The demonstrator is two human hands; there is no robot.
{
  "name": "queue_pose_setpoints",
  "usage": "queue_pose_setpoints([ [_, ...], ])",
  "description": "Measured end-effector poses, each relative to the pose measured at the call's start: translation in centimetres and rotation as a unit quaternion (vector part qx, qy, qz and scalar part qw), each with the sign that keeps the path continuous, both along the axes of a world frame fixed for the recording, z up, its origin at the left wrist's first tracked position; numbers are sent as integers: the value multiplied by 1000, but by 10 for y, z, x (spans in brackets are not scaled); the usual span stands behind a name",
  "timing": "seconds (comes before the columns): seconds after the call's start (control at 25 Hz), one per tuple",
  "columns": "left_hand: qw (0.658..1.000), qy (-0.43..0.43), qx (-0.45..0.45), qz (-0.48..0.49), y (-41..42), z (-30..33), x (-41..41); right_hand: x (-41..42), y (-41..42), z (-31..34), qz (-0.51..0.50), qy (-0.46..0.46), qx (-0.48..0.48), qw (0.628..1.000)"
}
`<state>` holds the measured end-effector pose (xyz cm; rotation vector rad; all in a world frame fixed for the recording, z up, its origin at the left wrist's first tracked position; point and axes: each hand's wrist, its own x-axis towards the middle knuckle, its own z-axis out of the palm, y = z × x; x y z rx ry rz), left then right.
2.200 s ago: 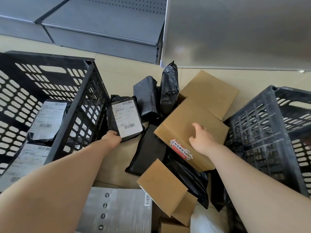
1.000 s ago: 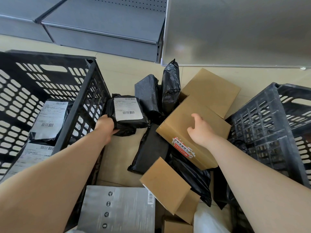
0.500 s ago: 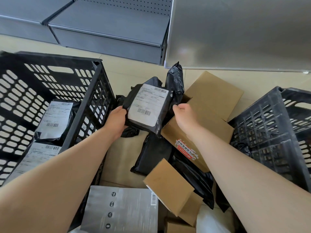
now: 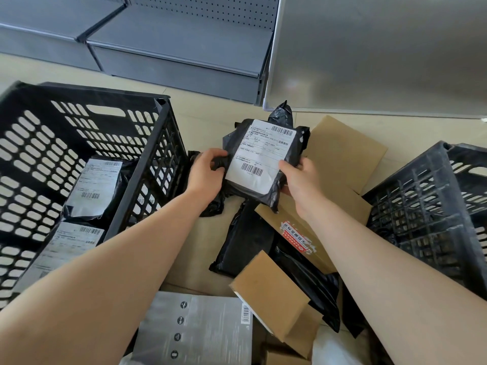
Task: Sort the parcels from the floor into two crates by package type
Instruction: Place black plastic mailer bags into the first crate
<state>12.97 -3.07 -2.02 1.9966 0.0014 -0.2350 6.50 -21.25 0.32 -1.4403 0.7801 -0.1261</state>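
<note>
A black poly-bag parcel (image 4: 259, 159) with a white shipping label is held up above the floor pile, label facing me. My left hand (image 4: 207, 173) grips its left edge and my right hand (image 4: 299, 177) grips its lower right corner. The left black crate (image 4: 147, 151) holds two labelled black bags (image 4: 96, 187). The right black crate (image 4: 432, 201) stands tilted beside the pile. Under my hands lie brown cardboard boxes (image 4: 345, 156) and more black bags (image 4: 243, 242).
A small brown box (image 4: 271, 296) lies near me, with a grey printed box (image 4: 195, 330) at the bottom edge. Grey shelving (image 4: 179, 43) and a metal panel (image 4: 382, 54) stand behind the pile. Beige floor shows between the crates.
My left hand lifted the labelled black bag off the floor and turned it up. My right hand left the big brown box and took hold of the bag's right side.
</note>
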Motion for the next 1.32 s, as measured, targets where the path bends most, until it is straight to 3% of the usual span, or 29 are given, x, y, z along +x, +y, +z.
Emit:
queue_pose_setpoints([
  [0.16, 995, 72, -57, -32, -6, 11, 0, 2, 3, 2, 11, -9, 22, 1000],
  [0.28, 968, 181, -175, -16, -6, 22, 0, 7, 6, 10, 2, -28, 64, 998],
  [0.36, 952, 206, -225, -34, -2, 27, -6, 10, 10, 17, -6, -40, 83, 996],
  [0.8, 945, 93, -303, 82, 75, 80, -21, 15, 87, 46, 122, -22, 103, 987],
  [0.92, 916, 73, -376, 119, 111, 94, -22, 6, 126, 47, 196, -14, 13, 980],
  [1.04, 912, 55, -370, 168, 145, 93, -21, -10, 162, 49, 340, -66, -138, 928],
  [1.16, 902, 58, -361, 227, 182, 77, -18, -19, 186, 45, 419, -128, -258, 861],
  [1.32, 902, 67, -312, 290, 212, 44, -21, -19, 196, 33, 496, -85, -326, 800],
])
